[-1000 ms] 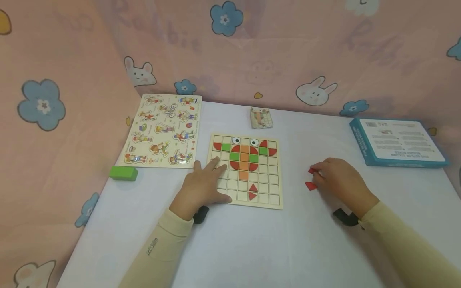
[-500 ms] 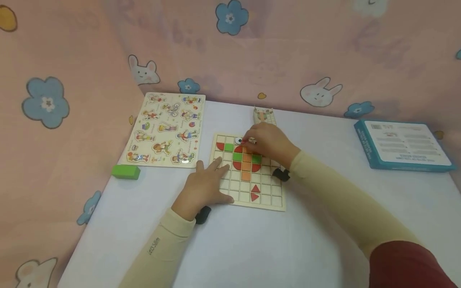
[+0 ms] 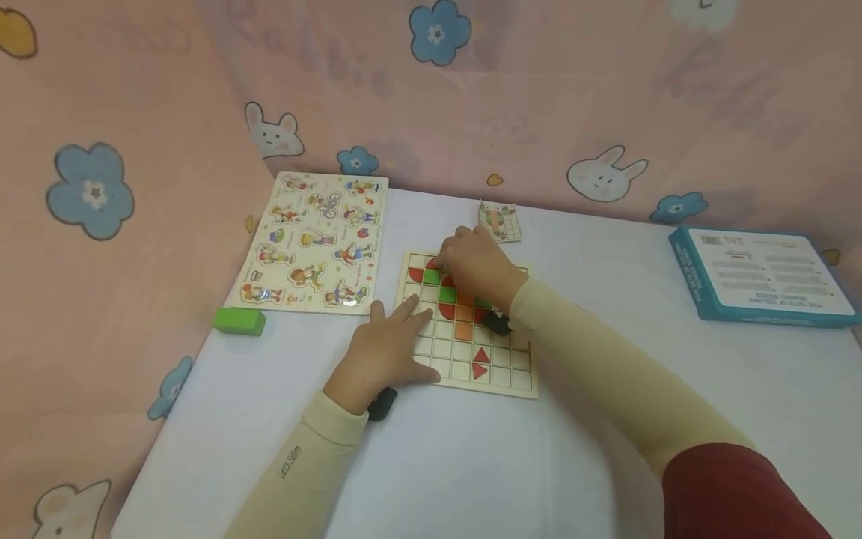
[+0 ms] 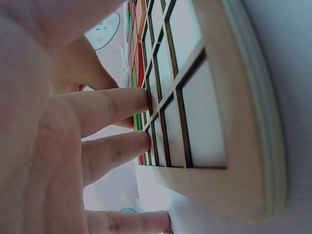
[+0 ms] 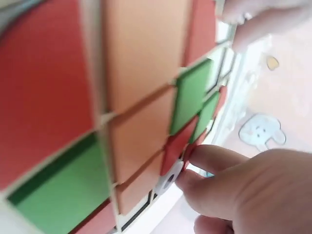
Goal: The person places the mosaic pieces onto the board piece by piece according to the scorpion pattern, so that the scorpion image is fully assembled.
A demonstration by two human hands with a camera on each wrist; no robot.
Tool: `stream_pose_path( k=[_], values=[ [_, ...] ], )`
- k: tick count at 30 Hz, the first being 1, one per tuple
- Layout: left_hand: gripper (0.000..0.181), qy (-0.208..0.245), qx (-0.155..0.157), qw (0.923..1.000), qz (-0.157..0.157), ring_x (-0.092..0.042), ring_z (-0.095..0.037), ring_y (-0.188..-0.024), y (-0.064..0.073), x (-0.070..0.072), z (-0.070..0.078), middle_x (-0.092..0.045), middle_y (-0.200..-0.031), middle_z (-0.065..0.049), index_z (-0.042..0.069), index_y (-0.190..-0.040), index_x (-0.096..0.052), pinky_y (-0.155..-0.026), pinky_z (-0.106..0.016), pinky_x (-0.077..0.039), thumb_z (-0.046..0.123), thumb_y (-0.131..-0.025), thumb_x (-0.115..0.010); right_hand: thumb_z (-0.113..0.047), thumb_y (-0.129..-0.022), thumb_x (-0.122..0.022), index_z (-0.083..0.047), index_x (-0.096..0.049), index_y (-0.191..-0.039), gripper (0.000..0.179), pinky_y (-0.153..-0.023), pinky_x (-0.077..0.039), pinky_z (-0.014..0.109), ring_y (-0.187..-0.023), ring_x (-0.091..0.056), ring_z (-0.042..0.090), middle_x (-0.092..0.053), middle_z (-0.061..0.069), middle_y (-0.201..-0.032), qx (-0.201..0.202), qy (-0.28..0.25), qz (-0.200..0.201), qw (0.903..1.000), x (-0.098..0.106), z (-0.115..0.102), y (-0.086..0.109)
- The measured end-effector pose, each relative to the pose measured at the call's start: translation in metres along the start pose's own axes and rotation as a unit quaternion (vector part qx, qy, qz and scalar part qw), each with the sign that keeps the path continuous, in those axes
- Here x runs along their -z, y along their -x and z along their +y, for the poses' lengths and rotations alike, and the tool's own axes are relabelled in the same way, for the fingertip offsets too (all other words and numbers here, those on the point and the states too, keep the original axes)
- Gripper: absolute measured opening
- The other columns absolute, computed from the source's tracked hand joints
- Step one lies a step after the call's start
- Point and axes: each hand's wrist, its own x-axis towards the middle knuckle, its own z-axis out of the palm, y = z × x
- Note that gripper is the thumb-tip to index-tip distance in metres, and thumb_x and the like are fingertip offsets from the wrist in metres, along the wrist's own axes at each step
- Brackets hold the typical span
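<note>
My left hand (image 3: pixel 377 359) rests on the left edge of the wooden grid board (image 3: pixel 500 375), fingers spread and straight. Over the board's top left, my right hand (image 3: pixel 480 262) pinches a red quarter-circle piece (image 3: pixel 432 263) above a green square (image 3: pixel 432 277). A round eye piece (image 5: pixel 170 178) lies right by the thumb in the right wrist view. Orange squares (image 3: pixel 463 330) run down the board's middle, with red and green pieces beside them. Lower down lie two red triangles (image 3: pixel 480 354). The hand and sleeve hide the board's upper right.
A small pattern card (image 3: pixel 501 224) stands behind the board. At the back left lies a picture puzzle board (image 3: pixel 312 243), with a green block (image 3: pixel 239 321) at its near corner. A blue-edged box (image 3: pixel 768 273) lies at the far right.
My right hand has carried a red piece from the table's right side to the board's top left. The right sleeve now covers where another red piece lay. My left hand stays put.
</note>
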Motion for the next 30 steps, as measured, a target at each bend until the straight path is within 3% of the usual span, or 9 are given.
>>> stream_pose_path(
  k=[2,6,10,13,19,25,30],
  values=[
    [0.099,-0.002,0.0,1.0,-0.001,-0.041,-0.047,-0.131,0.0,0.001,0.001,-0.032,-0.172,-0.005,0.021,-0.161,-0.05,-0.078,-0.046,-0.056,0.058,-0.078,-0.09,-0.016,-0.099,-0.077,-0.025,-0.077,-0.133,0.035,-0.095,-0.043,0.045,-0.111,-0.058,0.027,-0.074,0.002,-0.123,-0.001,0.01,-0.002,0.9999,0.0,0.0,0.005],
    [0.099,-0.002,0.001,1.0,-0.003,-0.041,-0.047,-0.131,0.0,0.001,0.002,-0.032,-0.172,-0.005,0.021,-0.161,-0.05,-0.079,-0.047,-0.056,0.058,-0.078,-0.09,-0.015,-0.101,-0.074,-0.029,-0.076,-0.135,0.037,-0.111,-0.036,0.053,-0.124,-0.054,0.03,-0.068,0.003,-0.133,-0.016,0.004,-0.005,0.9999,0.001,0.001,0.01],
    [0.099,0.003,0.007,1.0,-0.006,-0.04,-0.048,-0.133,0.001,0.002,0.003,-0.031,-0.172,-0.006,0.022,-0.161,-0.049,-0.081,-0.048,-0.055,0.057,-0.078,-0.09,-0.02,-0.103,-0.07,-0.028,-0.072,-0.139,0.037,-0.12,-0.022,0.065,-0.14,-0.045,0.036,-0.06,0.005,-0.146,-0.057,-0.051,-0.025,0.9968,0.009,0.009,0.014],
    [0.1,0.006,0.01,0.9999,-0.007,-0.039,-0.048,-0.135,0.001,0.003,0.004,-0.031,-0.172,-0.006,0.022,-0.161,-0.05,-0.082,-0.048,-0.055,0.057,-0.077,-0.091,-0.014,-0.103,-0.065,-0.022,-0.07,-0.141,0.04,-0.119,-0.023,0.066,-0.146,-0.04,0.038,-0.057,0.008,-0.151,-0.097,-0.101,-0.03,0.9898,0.019,0.019,0.027],
    [0.1,0.011,0.009,0.9999,-0.008,-0.041,-0.046,-0.131,0.002,0.003,0.006,-0.03,-0.172,-0.007,0.021,-0.161,-0.05,-0.077,-0.045,-0.054,0.056,-0.076,-0.092,-0.001,-0.101,-0.057,-0.012,-0.073,-0.136,0.04,-0.11,-0.038,0.062,-0.135,-0.05,0.041,-0.063,0.015,-0.144,-0.142,-0.118,-0.02,0.9826,0.025,0.044,0.087],
    [0.1,0.013,0.012,0.9998,-0.011,-0.041,-0.044,-0.13,0.004,0.006,0.007,-0.029,-0.173,-0.007,0.021,-0.161,-0.049,-0.076,-0.044,-0.054,0.054,-0.077,-0.092,-0.004,-0.105,-0.057,-0.006,-0.072,-0.136,0.034,-0.109,-0.043,0.061,-0.131,-0.055,0.044,-0.066,0.02,-0.139,-0.203,-0.154,-0.036,0.9662,0.01,0.064,0.157],
    [0.1,0.015,0.014,0.9997,-0.012,-0.039,-0.046,-0.133,0.005,0.007,0.007,-0.028,-0.174,-0.007,0.02,-0.161,-0.049,-0.079,-0.046,-0.054,0.054,-0.077,-0.092,-0.011,-0.105,-0.061,0.0,-0.071,-0.135,0.033,-0.104,-0.048,0.062,-0.126,-0.058,0.045,-0.068,0.024,-0.134,-0.216,-0.182,-0.05,0.958,-0.006,0.073,0.205]
  ],
)
